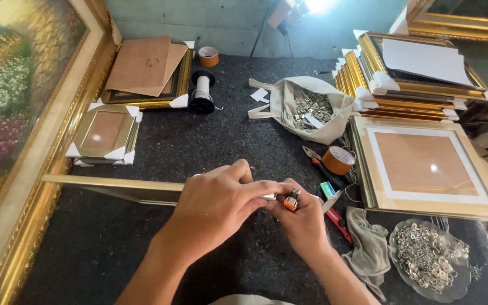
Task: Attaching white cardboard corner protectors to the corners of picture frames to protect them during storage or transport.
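Your right hand (303,220) pinches an orange lighter (291,201) at the centre of the view, fingers closed round it, metal top up. Your left hand (216,203) meets it from nine o'clock, fingertips curled tight on something too small to make out. Behind both hands lies a gold frame rail (114,186) on the dark table (199,141). At three o'clock sit a tape roll (337,160) and a grey rag (368,245); at one o'clock, a cloth bag of metal hangers (306,110).

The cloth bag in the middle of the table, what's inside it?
The cloth bag holds a heap of small silver metal pieces with a white slip on top. What lies deeper is hidden.
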